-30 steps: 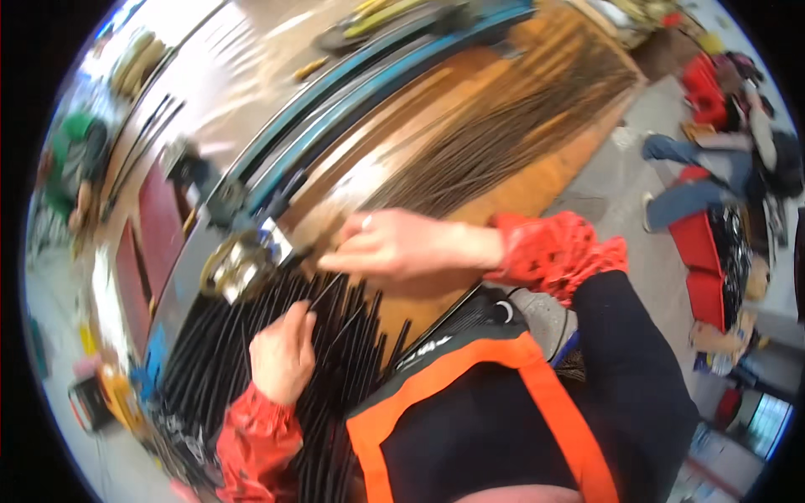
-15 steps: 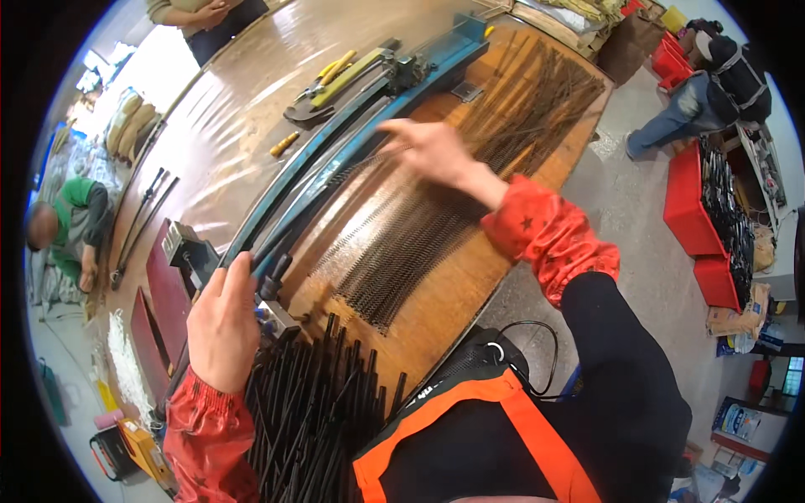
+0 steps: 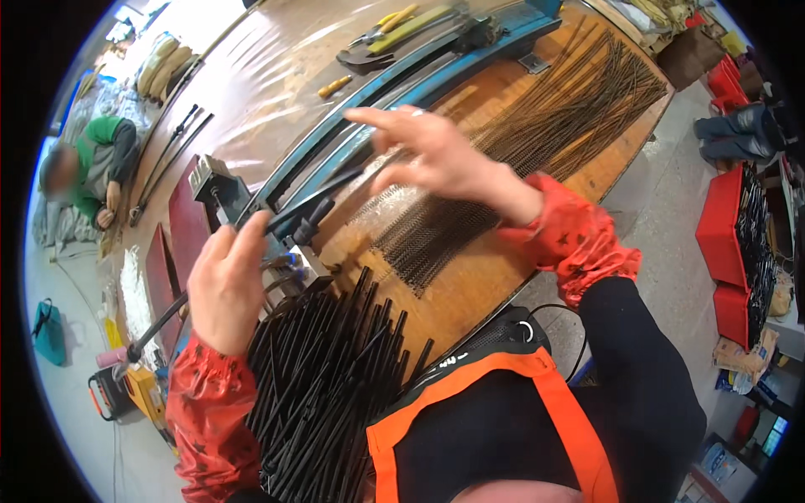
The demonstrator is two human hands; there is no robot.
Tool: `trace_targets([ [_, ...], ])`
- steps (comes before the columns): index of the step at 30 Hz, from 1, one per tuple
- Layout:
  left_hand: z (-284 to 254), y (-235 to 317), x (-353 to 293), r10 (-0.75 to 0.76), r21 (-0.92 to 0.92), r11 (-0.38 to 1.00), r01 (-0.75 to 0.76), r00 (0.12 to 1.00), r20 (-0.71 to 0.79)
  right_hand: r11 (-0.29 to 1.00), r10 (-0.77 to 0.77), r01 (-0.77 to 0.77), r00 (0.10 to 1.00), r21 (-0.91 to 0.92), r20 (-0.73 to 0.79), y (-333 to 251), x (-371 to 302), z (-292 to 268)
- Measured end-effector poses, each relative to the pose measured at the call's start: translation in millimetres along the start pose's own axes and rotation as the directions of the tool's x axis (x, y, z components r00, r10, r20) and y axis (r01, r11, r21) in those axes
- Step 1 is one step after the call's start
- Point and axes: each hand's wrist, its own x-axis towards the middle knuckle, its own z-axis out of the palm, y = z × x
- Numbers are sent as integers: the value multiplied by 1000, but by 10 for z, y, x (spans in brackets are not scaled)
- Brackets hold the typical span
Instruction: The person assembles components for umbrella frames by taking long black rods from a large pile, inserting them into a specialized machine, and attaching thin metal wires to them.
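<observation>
My left hand [image 3: 225, 293] is closed round a black rod [image 3: 161, 321] at the near end of the blue curved rail [image 3: 323, 149]. The rod comes out behind the hand toward the lower left. On the other side it runs along the rail, its dark end [image 3: 340, 180] lying just short of my right hand. Slightly blurred, my right hand [image 3: 440, 159] hovers over the rail with its fingers spread, and nothing shows in it. Beneath and beyond it, many thin coiled wires [image 3: 444, 230] lie side by side on the wooden bench [image 3: 453, 310].
A thick bundle of black rods [image 3: 327, 394] rests against the bench's near side. Pliers [image 3: 390, 23] and a yellow-handled tool [image 3: 334, 86] lie past the rail. Someone in green [image 3: 101, 163] sits at far left; red bins [image 3: 721, 226] stand at right.
My right hand has come nearer along the rail, and its fingers have spread. The thin coiled wire trailing from it before no longer shows. My view has shifted; my left hand stays by the rail's end.
</observation>
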Motion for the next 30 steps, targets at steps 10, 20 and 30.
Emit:
trace_targets([
  [10,-18,-140,-280,-82,-103,992,78,996,-31,999,-30,30,999,26,10,-88,30,157],
  [20,-393,-1074,-851,-247,49,957,285,893,-376,929,347,-327,933,-173,98,453,-157,158],
  [30,-556,-953,-1352,-442,-98,891,443,800,-406,952,-127,18,930,304,344,-388,1191,1826],
])
